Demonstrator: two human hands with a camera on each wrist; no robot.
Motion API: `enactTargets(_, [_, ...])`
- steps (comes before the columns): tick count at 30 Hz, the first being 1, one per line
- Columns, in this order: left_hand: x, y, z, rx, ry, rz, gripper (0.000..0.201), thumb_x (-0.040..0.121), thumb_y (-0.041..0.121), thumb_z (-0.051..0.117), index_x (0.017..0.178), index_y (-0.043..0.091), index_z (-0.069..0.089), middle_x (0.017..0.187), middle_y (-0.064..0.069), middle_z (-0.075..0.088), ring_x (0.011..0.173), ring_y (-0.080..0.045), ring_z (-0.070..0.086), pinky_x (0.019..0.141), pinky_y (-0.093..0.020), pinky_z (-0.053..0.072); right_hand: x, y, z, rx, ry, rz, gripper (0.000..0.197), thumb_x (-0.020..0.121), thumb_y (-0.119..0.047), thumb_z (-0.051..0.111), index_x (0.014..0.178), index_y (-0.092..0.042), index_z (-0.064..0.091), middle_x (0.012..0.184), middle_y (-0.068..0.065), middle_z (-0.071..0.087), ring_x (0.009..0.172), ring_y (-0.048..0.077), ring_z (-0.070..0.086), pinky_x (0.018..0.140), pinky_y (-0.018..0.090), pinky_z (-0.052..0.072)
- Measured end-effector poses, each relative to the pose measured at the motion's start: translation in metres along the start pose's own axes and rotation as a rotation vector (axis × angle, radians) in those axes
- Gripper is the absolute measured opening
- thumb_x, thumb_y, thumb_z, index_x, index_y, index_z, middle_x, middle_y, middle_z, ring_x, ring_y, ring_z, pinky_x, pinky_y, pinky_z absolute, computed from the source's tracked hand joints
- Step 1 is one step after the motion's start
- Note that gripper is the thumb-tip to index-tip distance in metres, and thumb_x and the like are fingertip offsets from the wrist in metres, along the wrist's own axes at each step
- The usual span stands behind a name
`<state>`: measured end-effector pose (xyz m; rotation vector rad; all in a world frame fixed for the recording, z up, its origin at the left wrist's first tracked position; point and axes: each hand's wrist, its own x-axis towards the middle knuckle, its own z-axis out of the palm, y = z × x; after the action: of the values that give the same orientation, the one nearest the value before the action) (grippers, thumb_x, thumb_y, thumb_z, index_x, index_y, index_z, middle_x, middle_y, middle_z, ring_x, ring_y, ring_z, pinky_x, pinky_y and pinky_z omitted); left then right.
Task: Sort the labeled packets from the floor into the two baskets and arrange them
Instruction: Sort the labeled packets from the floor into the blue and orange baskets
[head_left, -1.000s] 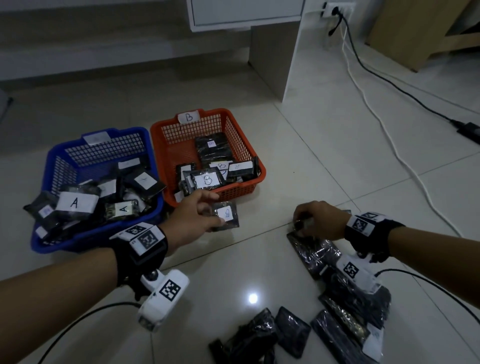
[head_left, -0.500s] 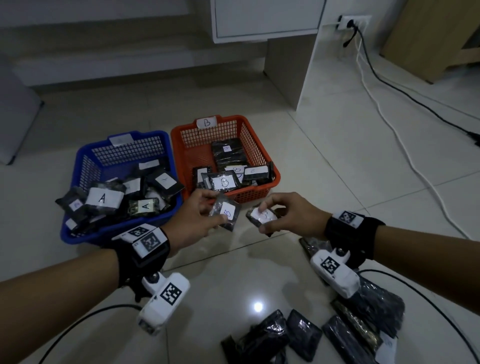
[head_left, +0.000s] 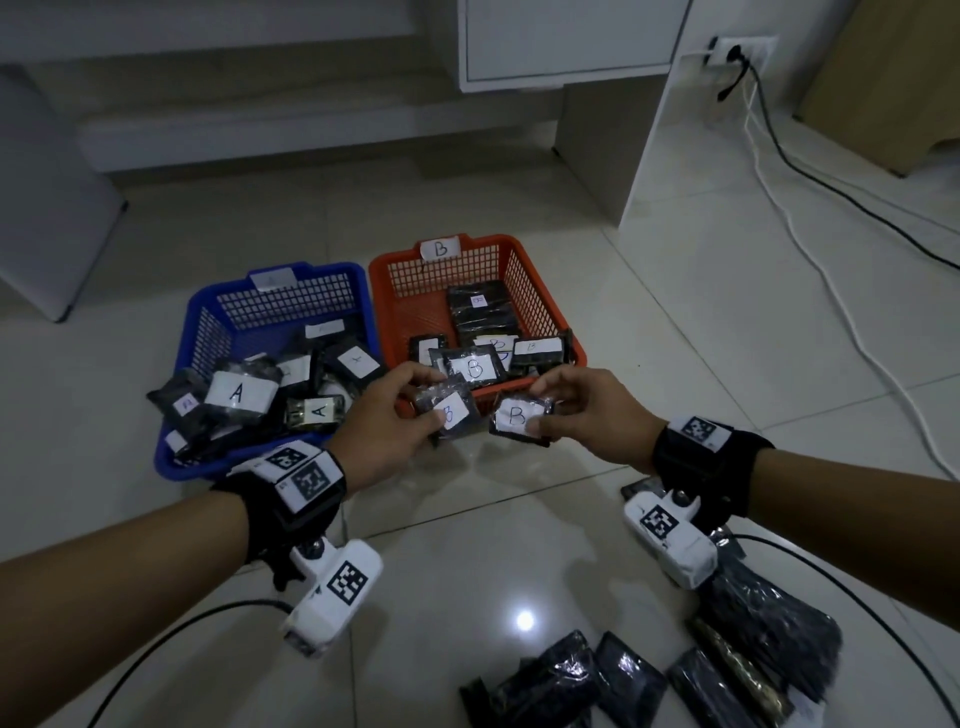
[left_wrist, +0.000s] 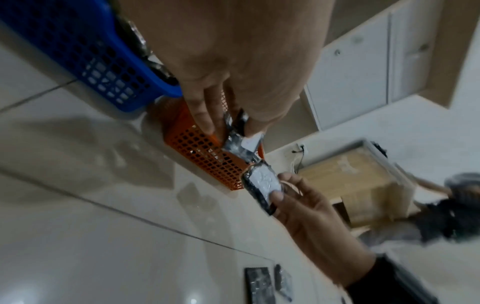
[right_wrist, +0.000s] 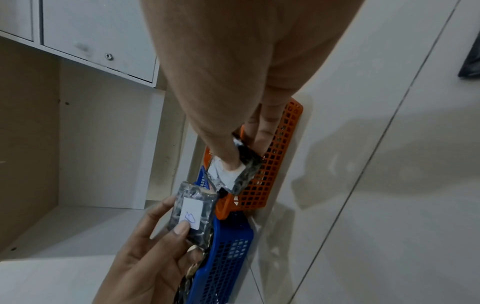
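Note:
My left hand (head_left: 410, 402) pinches a dark packet with a white B label (head_left: 451, 410), thumb on the label, just in front of the orange basket (head_left: 397, 301). My right hand (head_left: 558, 408) pinches a second B packet (head_left: 517, 418) beside it, over the basket's near rim. The orange basket, tagged B, holds several B packets. Left of it the blue basket (head_left: 195, 332) holds several A packets. The right wrist view shows the left hand's packet (right_wrist: 193, 214) and the right hand's packet (right_wrist: 233, 174) close together. In the left wrist view the right hand's packet (left_wrist: 262, 186) shows beside the orange basket (left_wrist: 205, 154).
Several dark packets (head_left: 623, 686) lie on the tiled floor near me at lower right. A white cabinet (head_left: 566, 47) stands behind the baskets. Black and white cables (head_left: 810, 249) run across the floor at right from a wall socket (head_left: 737, 52).
My right hand lifted a B packet from the floor pile and brought it forward and left, next to the left hand's packet. Both hands have risen toward the orange basket's front.

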<state>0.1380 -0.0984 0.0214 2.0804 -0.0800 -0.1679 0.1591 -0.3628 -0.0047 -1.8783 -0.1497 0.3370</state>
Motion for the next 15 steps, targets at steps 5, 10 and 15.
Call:
enactTargets(5, [0.021, 0.000, -0.005, 0.335, 0.049, 0.088, 0.037, 0.096, 0.022, 0.061, 0.132, 0.029, 0.055, 0.116, -0.001, 0.052, 0.106, -0.014, 0.050, 0.088, -0.025, 0.039, 0.036, -0.005, -0.015, -0.201, 0.233, -0.124, 0.021, 0.086, -0.008, 0.074, 0.106, -0.014, 0.072, 0.110, 0.002, 0.072, 0.099, 0.018, 0.071, 0.089, 0.042, 0.060])
enactTargets(10, [0.054, -0.007, 0.000, 0.430, 0.068, 0.106, 0.037, 0.097, 0.020, 0.058, 0.133, 0.026, 0.053, 0.116, -0.001, 0.044, 0.104, -0.015, 0.045, 0.094, -0.029, 0.040, 0.073, -0.022, -0.021, -0.353, 0.190, -0.131, 0.023, 0.090, -0.010, 0.068, 0.111, -0.020, 0.070, 0.116, 0.000, 0.070, 0.102, 0.015, 0.066, 0.092, 0.040, 0.057])
enactTargets(15, [0.064, -0.015, 0.003, 0.771, 0.111, 0.182, 0.039, 0.096, 0.039, 0.055, 0.133, 0.027, 0.057, 0.128, 0.000, 0.053, 0.115, -0.025, 0.043, 0.093, -0.042, 0.041, 0.084, -0.014, -0.015, -0.756, 0.078, -0.212, 0.019, 0.094, -0.019, 0.062, 0.111, -0.020, 0.072, 0.118, 0.004, 0.069, 0.103, 0.020, 0.062, 0.093, 0.042, 0.052])
